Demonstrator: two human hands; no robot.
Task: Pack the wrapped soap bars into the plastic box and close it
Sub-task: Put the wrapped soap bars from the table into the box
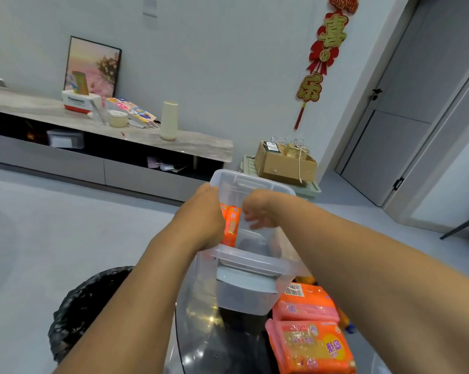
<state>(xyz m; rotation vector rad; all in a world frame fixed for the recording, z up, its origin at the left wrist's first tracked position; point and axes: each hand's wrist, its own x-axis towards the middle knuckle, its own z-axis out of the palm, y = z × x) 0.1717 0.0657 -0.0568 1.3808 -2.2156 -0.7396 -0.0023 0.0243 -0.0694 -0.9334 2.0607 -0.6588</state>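
A clear plastic box (pixel 254 263) stands open on a dark glass table, its lid off. Two orange wrapped soap bars (pixel 231 225) stand on edge against the box's left inner wall. My left hand (pixel 201 217) reaches inside the box and rests on those bars; its fingers are hidden behind them. My right hand (pixel 260 211) hovers inside the box to their right, fingers curled and holding nothing I can make out. Two orange multi-bar soap packs (pixel 312 346) lie on the table in front of the box, at lower right.
A bin lined with a black bag (pixel 85 309) stands at the table's left. Beyond are a long low cabinet (pixel 114 130) with a vase and boxes, a cardboard box (pixel 284 163) on the floor, and a grey door (pixel 406 103) at right.
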